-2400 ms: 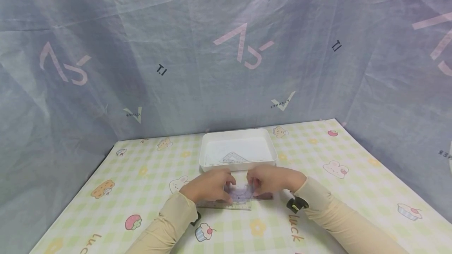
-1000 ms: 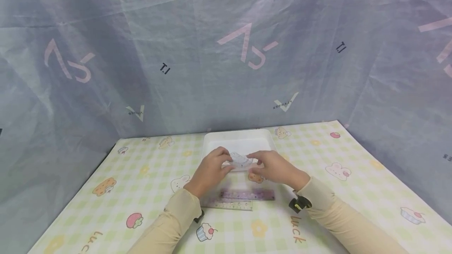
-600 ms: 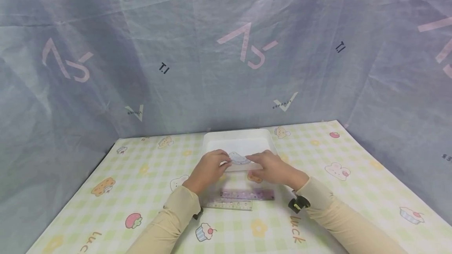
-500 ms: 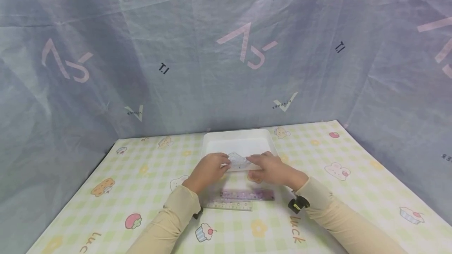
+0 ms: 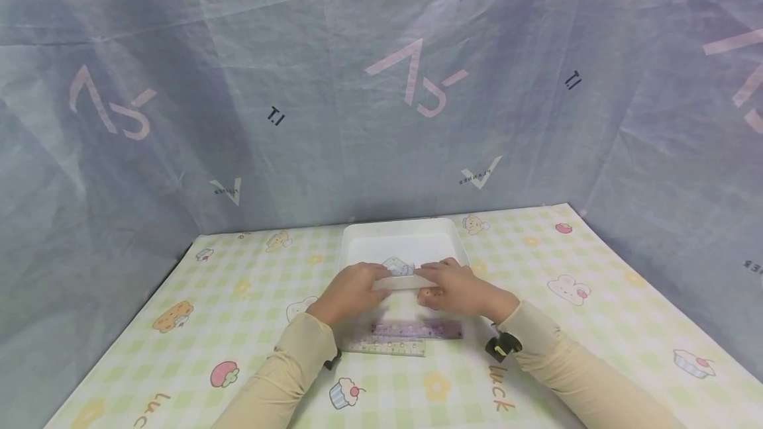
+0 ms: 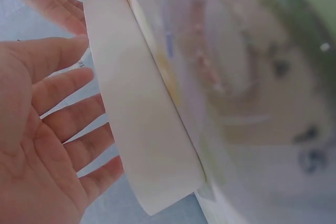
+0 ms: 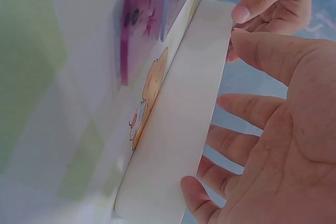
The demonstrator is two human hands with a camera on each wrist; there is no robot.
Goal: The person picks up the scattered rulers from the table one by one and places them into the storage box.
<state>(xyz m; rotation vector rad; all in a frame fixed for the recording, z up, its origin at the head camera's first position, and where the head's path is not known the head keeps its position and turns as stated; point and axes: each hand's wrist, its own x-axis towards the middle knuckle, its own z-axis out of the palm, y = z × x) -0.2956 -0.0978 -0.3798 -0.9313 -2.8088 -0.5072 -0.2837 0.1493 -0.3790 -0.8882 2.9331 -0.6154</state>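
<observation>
A white tray stands mid-table, and both hands hang over its front rim. My left hand and right hand have their fingertips just inside the tray. A clear protractor lies on the tray floor between them. In the left wrist view my left hand shows an open palm with spread fingers beside the tray rim, holding nothing. In the right wrist view my right hand is likewise open next to the rim.
A purple ruler and a clear ruler lie on the checked tablecloth just in front of the hands. Grey fabric walls close the back and both sides. A wrist camera strap sits on the right sleeve.
Both hands lifted the protractor off the rulers, carried it forward over the tray and lowered it in. The fingers have now opened and the protractor rests in the tray.
</observation>
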